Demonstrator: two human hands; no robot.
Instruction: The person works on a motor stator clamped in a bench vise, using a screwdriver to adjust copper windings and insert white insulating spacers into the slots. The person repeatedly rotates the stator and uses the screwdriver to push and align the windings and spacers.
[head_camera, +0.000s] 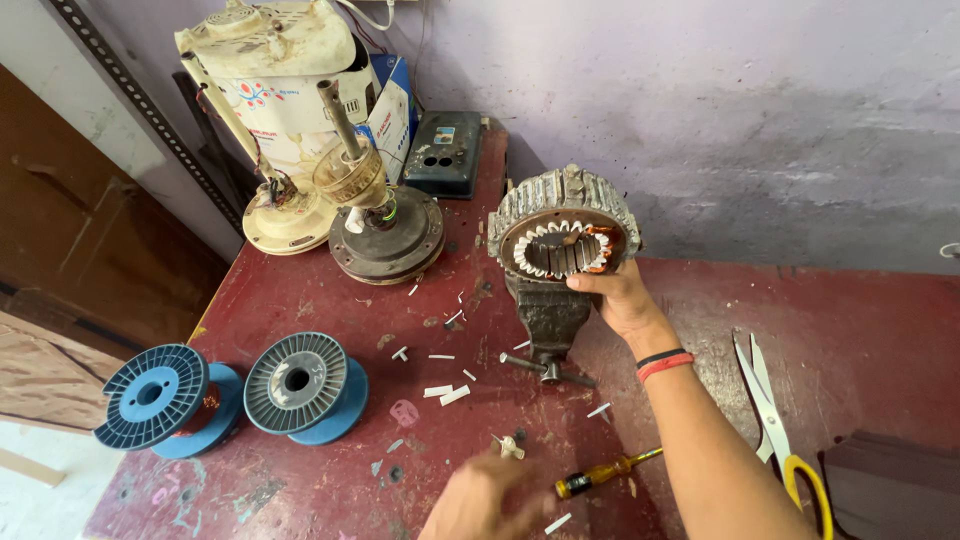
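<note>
Stator (563, 235), a ring of grey laminations with copper winding and white slot liners inside, sits clamped in a dark bench vise (548, 318) on the red desk (330, 300); the right hand (622, 297) grips its lower right rim, fingers curled onto the edge, a black and a red band on the wrist. The left hand (480, 505) is low in the view and blurred, hovering just over the desk, and whether it holds anything cannot be told; just beyond its fingers lies a small white cross-shaped piece (510, 445), and just to its right a screwdriver (605, 472) with a yellow handle. White paper strips (445, 393) are scattered between the two hands and the vise. Right of the right forearm lie scissors (775, 420) with yellow handles. Well to the left of the left hand lie two blue wire spools (230, 390) on their sides. Beyond the hands, near the wall, stand a round motor housing with a shaft (385, 225), a cream fan body (275, 90) and a dark box (443, 152).
</note>
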